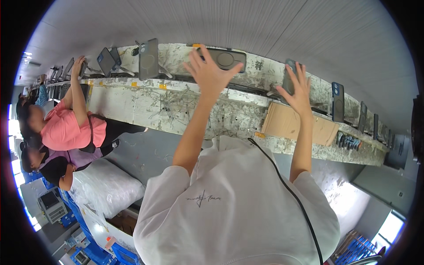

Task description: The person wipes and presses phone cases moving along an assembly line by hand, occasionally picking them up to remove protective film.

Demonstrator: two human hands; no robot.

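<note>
My left hand is open, fingers spread wide, in front of a dark phone case with a ring on its back, lying sideways on the line. The hand covers the case's left end; whether it touches cannot be told. Farther right, my right hand is also open, thumb apart from the fingers, over a grey-blue phone case that stands upright. Its fingers overlap the case's right side, and contact is unclear. Another grey case with a ring stands tilted on a holder to the left.
A scuffed white bench runs across in front of me. Flat cardboard lies on it at right, beside several small dark-and-blue tools. More cases stand along the line, including a dark one. A person in a pink shirt works at left, near a plastic-wrapped bundle.
</note>
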